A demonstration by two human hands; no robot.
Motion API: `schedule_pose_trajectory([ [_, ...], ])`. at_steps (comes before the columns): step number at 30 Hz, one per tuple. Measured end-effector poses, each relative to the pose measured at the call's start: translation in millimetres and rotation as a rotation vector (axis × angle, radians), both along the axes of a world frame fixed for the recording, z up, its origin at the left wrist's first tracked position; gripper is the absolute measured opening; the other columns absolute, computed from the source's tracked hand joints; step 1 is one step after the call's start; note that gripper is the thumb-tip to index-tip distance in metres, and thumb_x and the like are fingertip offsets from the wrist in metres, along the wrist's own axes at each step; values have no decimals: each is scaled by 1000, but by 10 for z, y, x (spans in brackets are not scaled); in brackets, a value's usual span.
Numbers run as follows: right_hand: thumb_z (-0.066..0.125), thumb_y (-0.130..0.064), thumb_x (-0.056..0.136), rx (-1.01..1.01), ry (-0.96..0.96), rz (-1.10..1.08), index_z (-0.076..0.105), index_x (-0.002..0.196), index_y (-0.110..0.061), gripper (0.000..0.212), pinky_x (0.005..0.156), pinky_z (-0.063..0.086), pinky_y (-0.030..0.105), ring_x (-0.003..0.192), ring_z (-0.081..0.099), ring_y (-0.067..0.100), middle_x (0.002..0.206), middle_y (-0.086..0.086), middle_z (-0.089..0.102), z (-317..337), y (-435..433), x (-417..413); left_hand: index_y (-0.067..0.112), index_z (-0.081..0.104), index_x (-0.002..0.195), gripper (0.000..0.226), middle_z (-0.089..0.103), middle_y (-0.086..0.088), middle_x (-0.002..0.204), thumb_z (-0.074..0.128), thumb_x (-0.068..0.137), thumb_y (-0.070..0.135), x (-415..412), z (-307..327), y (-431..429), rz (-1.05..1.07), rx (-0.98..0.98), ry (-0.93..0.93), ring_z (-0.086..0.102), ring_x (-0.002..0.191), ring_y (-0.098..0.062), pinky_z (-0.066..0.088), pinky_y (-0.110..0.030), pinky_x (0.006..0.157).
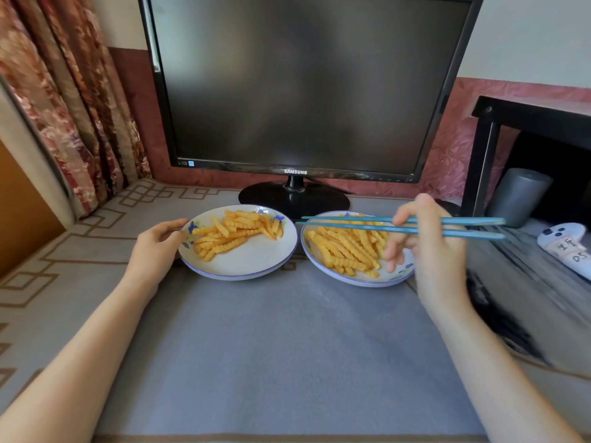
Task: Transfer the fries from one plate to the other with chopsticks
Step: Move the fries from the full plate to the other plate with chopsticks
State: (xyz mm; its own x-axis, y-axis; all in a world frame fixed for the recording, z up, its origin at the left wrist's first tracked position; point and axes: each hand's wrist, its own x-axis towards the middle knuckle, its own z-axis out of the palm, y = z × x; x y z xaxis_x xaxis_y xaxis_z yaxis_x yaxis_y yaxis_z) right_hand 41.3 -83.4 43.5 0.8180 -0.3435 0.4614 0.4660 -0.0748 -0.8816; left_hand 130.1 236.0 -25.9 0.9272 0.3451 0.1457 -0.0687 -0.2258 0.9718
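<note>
Two white plates with blue rims sit side by side on a grey cloth. The left plate [252, 262] carries crinkle-cut fries [235, 233] on its far half. The right plate [358, 279] is heaped with fries [347, 247]. My left hand [156, 247] grips the left plate's left rim. My right hand [431, 247] holds a pair of blue chopsticks [351, 222] level above the right plate, tips pointing left near the gap between the plates. No fry is between the tips.
A black monitor [303, 84] on a round stand [294, 199] rises just behind the plates. A black shelf [531, 116], a grey cylinder [518, 196] and a white game controller [566, 244] are at the right. Patterned curtains [64, 107] hang at the left.
</note>
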Motion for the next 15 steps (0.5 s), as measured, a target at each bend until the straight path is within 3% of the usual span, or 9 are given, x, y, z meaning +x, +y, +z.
schedule_pose_trajectory([
  [7,34,-24,103,-45,43,175,51,71,-11,38,39,31,23,32,44,23,40,9,50,5,417,66,11,63,119,28,67,-7,99,51,94,11,10,-10,20,-2,6,10,62,77,-10,50,-31,81],
  [11,35,-24,104,-26,57,267,51,73,-8,38,37,31,20,32,46,20,42,6,53,-40,633,142,11,63,119,28,66,-6,98,51,94,12,6,-7,24,-3,2,13,63,86,-18,50,-28,78],
  [15,34,-24,104,-38,48,335,51,73,-9,39,35,31,20,33,49,19,49,18,55,-71,830,240,12,63,116,25,67,-3,93,51,94,10,1,-2,10,-3,-10,5,61,76,-9,52,-16,63],
])
